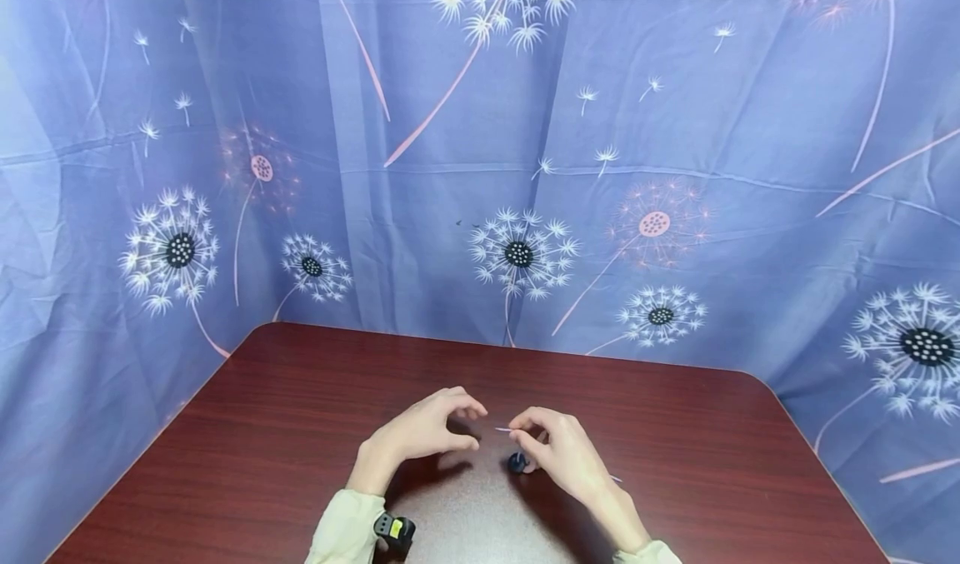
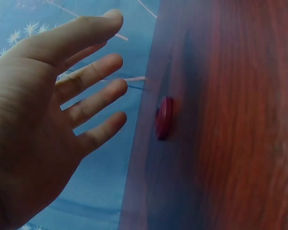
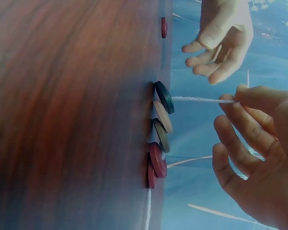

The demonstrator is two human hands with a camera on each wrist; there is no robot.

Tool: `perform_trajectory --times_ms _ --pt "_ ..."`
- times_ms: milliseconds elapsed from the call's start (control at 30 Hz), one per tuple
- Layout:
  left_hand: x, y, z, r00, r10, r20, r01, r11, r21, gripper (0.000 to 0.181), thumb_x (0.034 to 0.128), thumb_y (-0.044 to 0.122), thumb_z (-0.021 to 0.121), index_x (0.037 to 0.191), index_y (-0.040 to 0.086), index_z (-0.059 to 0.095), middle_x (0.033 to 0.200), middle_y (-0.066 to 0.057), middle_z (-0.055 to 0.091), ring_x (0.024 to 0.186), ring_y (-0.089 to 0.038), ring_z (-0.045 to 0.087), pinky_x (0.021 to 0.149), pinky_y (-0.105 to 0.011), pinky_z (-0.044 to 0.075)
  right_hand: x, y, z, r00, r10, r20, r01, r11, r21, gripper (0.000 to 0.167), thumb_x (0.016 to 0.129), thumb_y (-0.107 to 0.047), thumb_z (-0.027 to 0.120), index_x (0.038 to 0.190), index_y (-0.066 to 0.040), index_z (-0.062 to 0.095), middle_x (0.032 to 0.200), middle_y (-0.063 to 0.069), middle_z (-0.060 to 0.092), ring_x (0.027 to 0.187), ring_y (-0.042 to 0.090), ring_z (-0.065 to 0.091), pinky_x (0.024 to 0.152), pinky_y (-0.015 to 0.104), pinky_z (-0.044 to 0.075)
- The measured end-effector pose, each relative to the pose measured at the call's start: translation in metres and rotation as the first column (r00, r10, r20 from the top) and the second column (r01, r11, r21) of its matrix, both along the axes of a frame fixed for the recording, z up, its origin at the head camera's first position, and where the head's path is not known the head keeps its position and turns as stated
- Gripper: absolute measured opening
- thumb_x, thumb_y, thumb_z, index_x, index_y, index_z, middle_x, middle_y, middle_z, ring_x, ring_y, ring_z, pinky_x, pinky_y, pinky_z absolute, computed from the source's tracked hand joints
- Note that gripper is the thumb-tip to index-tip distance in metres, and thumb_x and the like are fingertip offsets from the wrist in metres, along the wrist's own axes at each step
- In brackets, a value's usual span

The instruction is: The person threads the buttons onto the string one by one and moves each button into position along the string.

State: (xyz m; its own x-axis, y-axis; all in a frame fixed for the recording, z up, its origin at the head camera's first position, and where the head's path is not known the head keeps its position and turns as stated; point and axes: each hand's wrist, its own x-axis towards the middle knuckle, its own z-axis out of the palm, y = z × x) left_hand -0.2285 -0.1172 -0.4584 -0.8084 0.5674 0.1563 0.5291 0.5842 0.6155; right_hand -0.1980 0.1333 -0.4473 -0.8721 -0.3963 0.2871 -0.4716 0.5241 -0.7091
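My right hand (image 1: 566, 456) pinches a white string (image 3: 197, 99) near its end, between thumb and forefinger, above the table. Several flat, button-like discs are strung on it and lean together on the tabletop: a dark green disc (image 3: 164, 97) foremost, then a pale pink one (image 3: 162, 116), an olive one (image 3: 161, 135) and red ones (image 3: 157, 159). The string's tail (image 3: 148, 208) trails out behind them. My left hand (image 1: 420, 431) hovers with fingers loosely bent and holds nothing. A lone red disc (image 2: 164, 118) stays on the table near it; the head view does not show it.
The dark red wooden table (image 1: 300, 397) has rounded far corners. A blue curtain (image 1: 420, 239) printed with dandelions hangs behind it and along its sides. A black device (image 1: 395, 531) is on my left wrist, by the pale sleeve.
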Motion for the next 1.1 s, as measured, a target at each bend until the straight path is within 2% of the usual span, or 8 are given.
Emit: perform_trajectory --times_ms 133,300,567,733,833,967,1100 --pt "-0.002 -0.007 -0.003 1.000 0.010 0.015 -0.009 0.999 -0.037 0.052 0.0778 0.029 0.083 0.125 0.017 0.065 0.112 0.005 0.064 0.108 -0.013 0.056 0.096 -0.033 0.047 0.000 0.001 0.001 1.000 -0.005 0.009 0.005 1.000 0.014 0.006 0.092 -0.014 0.070 0.097 -0.014 0.072 0.081 0.002 0.073 0.054 0.016 0.066 0.050 0.021 0.046" --pt "-0.001 -0.016 -0.006 0.998 0.054 0.046 -0.049 0.993 -0.107 0.062 0.0697 0.030 0.088 0.127 0.019 0.065 0.114 0.005 0.061 0.108 -0.016 0.050 0.093 -0.033 0.045 0.000 0.001 0.002 1.000 -0.008 0.026 0.008 1.000 0.026 0.006 0.092 -0.014 0.070 0.097 -0.014 0.072 0.080 0.001 0.073 0.055 0.017 0.066 0.048 0.021 0.045" --pt "0.001 -0.024 -0.009 0.989 0.097 0.108 -0.086 0.991 -0.104 0.050 0.0677 0.025 0.089 0.114 0.018 0.071 0.093 0.003 0.055 0.091 -0.014 0.045 0.077 -0.026 0.041 0.001 0.002 0.001 0.999 -0.004 0.042 0.003 1.000 0.022 0.006 0.092 -0.015 0.070 0.096 -0.018 0.072 0.083 0.002 0.073 0.054 0.016 0.067 0.048 0.021 0.045" --pt "0.001 -0.027 -0.011 0.987 0.118 0.106 -0.106 0.988 -0.114 0.039 0.0662 0.023 0.090 0.102 0.018 0.073 0.088 0.005 0.057 0.088 -0.011 0.048 0.077 -0.027 0.041 0.000 0.003 0.001 0.999 0.002 0.043 -0.003 1.000 0.017 0.005 0.092 -0.015 0.070 0.096 -0.018 0.072 0.082 0.001 0.073 0.054 0.017 0.067 0.047 0.021 0.043" --pt "0.000 -0.028 -0.012 0.984 0.115 0.135 -0.103 0.990 -0.093 0.032 0.0678 0.020 0.089 0.094 0.016 0.072 0.085 0.003 0.057 0.083 -0.010 0.049 0.074 -0.026 0.042 0.000 0.003 0.001 0.999 0.012 0.050 -0.013 1.000 0.011 0.005 0.093 -0.014 0.069 0.097 -0.016 0.072 0.082 0.002 0.073 0.054 0.018 0.067 0.045 0.021 0.042" --pt "-0.002 -0.030 -0.013 0.979 0.110 0.170 -0.100 0.993 -0.063 0.027 0.0700 0.017 0.087 0.089 0.014 0.069 0.084 0.001 0.055 0.075 -0.008 0.050 0.070 -0.024 0.043 0.001 0.003 0.002 0.998 0.023 0.054 -0.024 1.000 0.013 0.006 0.093 -0.014 0.068 0.098 -0.012 0.072 0.080 0.003 0.072 0.055 0.018 0.068 0.045 0.021 0.042" --pt "0.000 -0.028 -0.012 0.978 0.116 0.170 -0.106 0.992 -0.069 0.025 0.0702 0.015 0.086 0.087 0.014 0.068 0.083 0.002 0.055 0.073 -0.006 0.051 0.067 -0.022 0.043 0.000 0.004 0.001 0.999 0.026 0.047 -0.027 0.999 0.021 0.006 0.093 -0.014 0.068 0.097 -0.013 0.073 0.079 0.002 0.072 0.055 0.018 0.067 0.046 0.021 0.044"
